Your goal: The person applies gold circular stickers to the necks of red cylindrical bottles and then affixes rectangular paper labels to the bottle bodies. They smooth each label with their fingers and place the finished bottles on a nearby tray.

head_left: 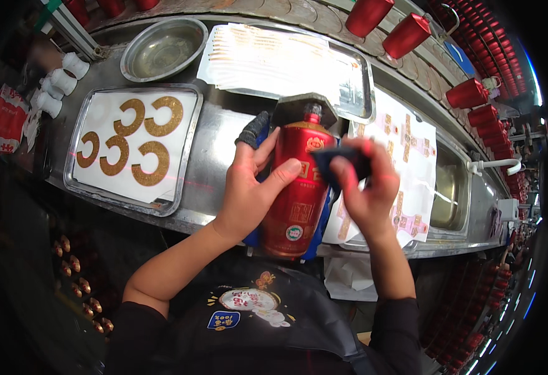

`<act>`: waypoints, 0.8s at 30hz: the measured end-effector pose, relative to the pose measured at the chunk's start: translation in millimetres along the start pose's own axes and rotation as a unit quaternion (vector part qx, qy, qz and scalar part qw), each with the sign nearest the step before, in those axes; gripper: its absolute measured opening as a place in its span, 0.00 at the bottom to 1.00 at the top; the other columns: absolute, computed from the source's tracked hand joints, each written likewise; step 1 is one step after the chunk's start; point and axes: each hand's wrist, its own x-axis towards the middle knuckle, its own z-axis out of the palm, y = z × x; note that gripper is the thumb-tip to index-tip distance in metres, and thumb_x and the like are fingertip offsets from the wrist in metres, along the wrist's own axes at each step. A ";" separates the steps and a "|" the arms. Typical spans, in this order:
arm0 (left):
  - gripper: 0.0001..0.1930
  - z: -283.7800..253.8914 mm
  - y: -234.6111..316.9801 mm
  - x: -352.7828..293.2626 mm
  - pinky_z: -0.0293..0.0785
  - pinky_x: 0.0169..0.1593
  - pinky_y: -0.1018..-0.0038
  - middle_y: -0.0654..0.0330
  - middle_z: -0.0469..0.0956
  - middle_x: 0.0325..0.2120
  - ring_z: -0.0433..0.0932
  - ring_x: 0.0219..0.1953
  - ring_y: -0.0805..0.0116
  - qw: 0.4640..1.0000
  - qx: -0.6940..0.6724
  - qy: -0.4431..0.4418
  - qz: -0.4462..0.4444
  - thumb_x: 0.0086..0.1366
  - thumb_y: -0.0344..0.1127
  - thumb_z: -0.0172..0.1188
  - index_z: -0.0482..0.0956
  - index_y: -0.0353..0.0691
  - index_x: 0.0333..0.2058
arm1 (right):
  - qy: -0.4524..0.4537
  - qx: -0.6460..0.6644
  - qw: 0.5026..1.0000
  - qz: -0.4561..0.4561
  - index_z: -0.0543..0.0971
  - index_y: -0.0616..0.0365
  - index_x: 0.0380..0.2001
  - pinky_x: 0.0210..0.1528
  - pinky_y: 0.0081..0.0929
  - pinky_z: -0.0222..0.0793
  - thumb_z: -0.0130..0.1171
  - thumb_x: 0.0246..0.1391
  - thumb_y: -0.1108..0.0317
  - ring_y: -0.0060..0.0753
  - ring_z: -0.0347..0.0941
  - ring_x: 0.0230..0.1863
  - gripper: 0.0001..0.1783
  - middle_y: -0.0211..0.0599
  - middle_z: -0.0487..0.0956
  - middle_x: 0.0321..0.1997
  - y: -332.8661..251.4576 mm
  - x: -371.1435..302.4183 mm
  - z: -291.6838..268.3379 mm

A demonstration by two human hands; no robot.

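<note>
A red bottle [292, 209] with gold decals lies tilted in front of me, its base towards my body and its neck at a dark angular holder [304, 107]. My left hand [249, 190] is wrapped around its left side, thumb on the front; a black cover sits on one fingertip. My right hand [374, 194] pinches a dark piece [332, 164], cloth or scraper, I cannot tell which, against the bottle's upper right side. Blur hides part of those fingers. Blue material [314, 244] shows beneath the bottle.
A tray [183, 181] with several gold C-shaped decals lies left. Behind stand a metal bowl [164, 50] and a tray [369, 81] with white sheets. Pink-and-gold decal sheets [420, 187] lie right, beside a sink [452, 200]. Red bottles [408, 36] line the conveyor [324, 19].
</note>
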 end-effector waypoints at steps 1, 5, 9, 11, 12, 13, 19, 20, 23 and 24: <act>0.33 2.1 5.6 0.3 0.70 0.64 0.67 0.35 0.67 0.64 0.71 0.63 0.60 1.000 -0.021 -0.009 -0.010 0.68 0.38 0.66 0.58 0.21 0.57 | 0.061 -0.038 0.997 -0.022 0.79 0.64 0.46 0.34 0.19 0.75 0.66 0.55 0.79 0.22 0.80 0.33 0.14 0.36 0.83 0.35 18.5 10.2 -2.3; 0.40 -16.2 -7.1 -21.2 0.63 0.68 0.64 0.37 0.60 0.69 0.67 0.67 0.58 0.988 0.128 -0.048 0.068 0.66 0.39 0.68 0.53 0.27 0.66 | -0.111 0.015 0.988 -0.109 0.80 0.62 0.45 0.35 0.25 0.77 0.69 0.49 0.81 0.33 0.82 0.33 0.18 0.40 0.83 0.36 -10.1 8.7 -8.0; 0.44 -26.7 -3.3 -39.3 0.53 0.73 0.63 0.43 0.57 0.71 0.58 0.73 0.56 0.993 0.108 -0.050 0.015 0.66 0.39 0.67 0.48 0.31 0.71 | 0.077 -0.085 0.987 -0.111 0.82 0.57 0.35 0.34 0.30 0.76 0.67 0.48 0.79 0.37 0.79 0.32 0.10 0.36 0.79 0.31 16.2 31.1 -3.5; 0.41 -34.6 2.8 -47.9 0.51 0.73 0.62 0.44 0.57 0.71 0.57 0.73 0.57 0.994 0.108 -0.028 0.015 0.70 0.38 0.64 0.48 0.31 0.71 | -0.004 -0.137 0.959 -0.246 0.81 0.55 0.31 0.31 0.29 0.73 0.69 0.47 0.76 0.33 0.77 0.30 0.08 0.33 0.75 0.28 4.8 16.5 -1.2; 0.38 -36.9 6.7 -50.8 0.50 0.73 0.60 0.44 0.56 0.72 0.56 0.74 0.56 0.995 0.100 -0.022 0.012 0.71 0.37 0.61 0.50 0.30 0.70 | -0.047 -0.163 0.935 -0.313 0.81 0.54 0.29 0.30 0.28 0.72 0.70 0.46 0.75 0.31 0.76 0.29 0.08 0.31 0.73 0.26 -4.4 5.7 1.2; 0.37 -44.5 4.9 -57.1 0.49 0.74 0.59 0.44 0.57 0.71 0.55 0.74 0.54 0.991 0.129 -0.026 0.017 0.72 0.37 0.58 0.47 0.32 0.71 | -0.060 -0.116 0.940 -0.316 0.81 0.54 0.27 0.29 0.26 0.70 0.71 0.45 0.74 0.29 0.74 0.29 0.08 0.30 0.70 0.24 -16.1 -20.3 8.8; 0.34 -57.1 4.7 -69.1 0.47 0.75 0.57 0.43 0.59 0.70 0.56 0.74 0.51 0.991 0.130 -0.012 0.027 0.75 0.36 0.52 0.47 0.32 0.72 | -0.055 -0.050 0.960 -0.270 0.83 0.54 0.30 0.32 0.30 0.69 0.72 0.37 0.68 0.31 0.73 0.34 0.12 0.26 0.69 0.25 -49.4 -52.5 5.0; 0.34 -56.1 4.8 -67.0 0.47 0.75 0.57 0.42 0.59 0.70 0.56 0.74 0.51 0.992 0.126 -0.009 0.031 0.75 0.36 0.52 0.47 0.32 0.72 | -0.004 -0.092 0.963 -0.254 0.83 0.55 0.32 0.33 0.33 0.68 0.71 0.36 0.67 0.32 0.73 0.35 0.15 0.25 0.70 0.26 -49.4 -37.1 6.0; 0.33 -49.2 8.3 -69.4 0.47 0.75 0.58 0.42 0.59 0.70 0.56 0.74 0.51 0.992 0.118 -0.023 0.039 0.75 0.35 0.51 0.48 0.30 0.71 | -0.132 -0.132 0.933 -0.306 0.84 0.54 0.33 0.34 0.30 0.65 0.68 0.35 0.67 0.34 0.72 0.34 0.15 0.26 0.71 0.27 -59.0 -59.5 27.7; 0.33 -48.5 9.2 -69.5 0.47 0.75 0.58 0.42 0.59 0.70 0.56 0.74 0.51 0.991 0.117 -0.034 0.046 0.74 0.35 0.51 0.48 0.30 0.71 | -0.212 -0.103 0.919 -0.315 0.86 0.53 0.34 0.33 0.31 0.66 0.72 0.35 0.69 0.37 0.73 0.33 0.16 0.26 0.72 0.25 -69.3 -81.2 31.4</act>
